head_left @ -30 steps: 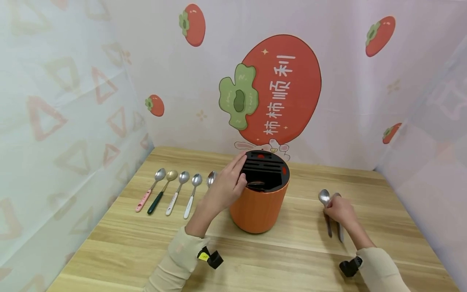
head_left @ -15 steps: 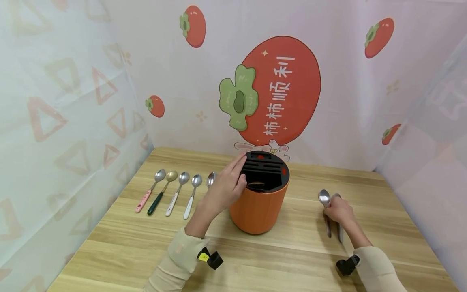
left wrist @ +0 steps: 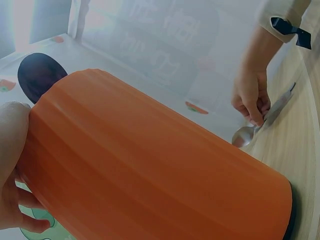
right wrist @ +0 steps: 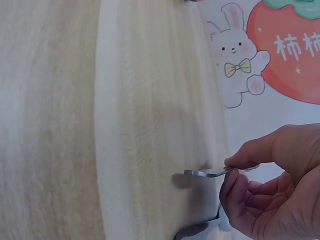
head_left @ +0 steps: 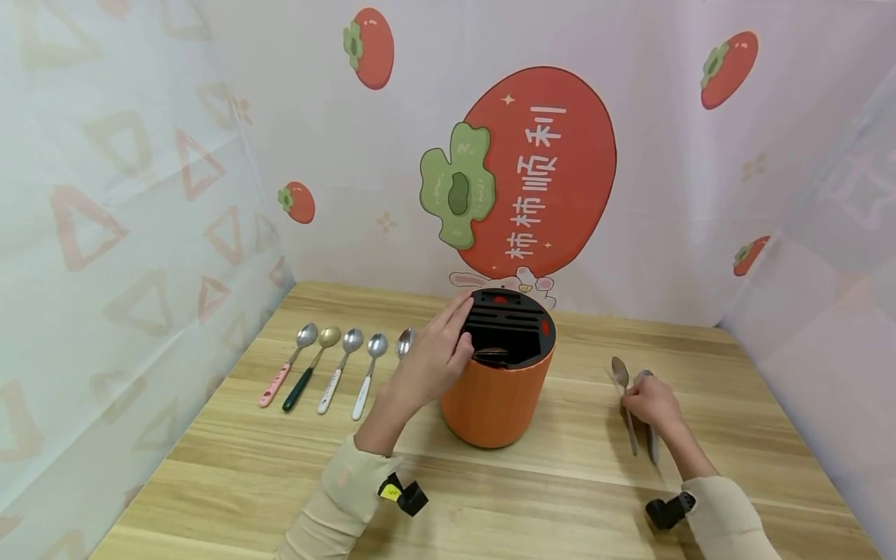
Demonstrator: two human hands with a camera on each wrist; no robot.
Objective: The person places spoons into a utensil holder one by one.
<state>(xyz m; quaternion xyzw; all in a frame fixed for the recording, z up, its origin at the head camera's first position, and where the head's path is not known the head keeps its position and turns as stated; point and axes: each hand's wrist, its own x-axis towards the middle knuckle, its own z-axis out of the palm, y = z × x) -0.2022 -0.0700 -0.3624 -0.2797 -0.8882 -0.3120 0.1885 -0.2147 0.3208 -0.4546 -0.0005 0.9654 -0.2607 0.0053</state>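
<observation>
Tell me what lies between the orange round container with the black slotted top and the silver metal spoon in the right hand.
In the head view, only bare light wooden tabletop shows between the orange container and silver spoon.

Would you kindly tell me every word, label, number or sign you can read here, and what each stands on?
"柿柿顺利": on the large red persimmon printed on the white backdrop.
Too small to read: the yellow label on the black wrist camera at the beige left sleeve.
Too small to tell whether words: marks on the pink spoon handle and the two white spoon handles.
The round orange container shows no lettering.
</observation>
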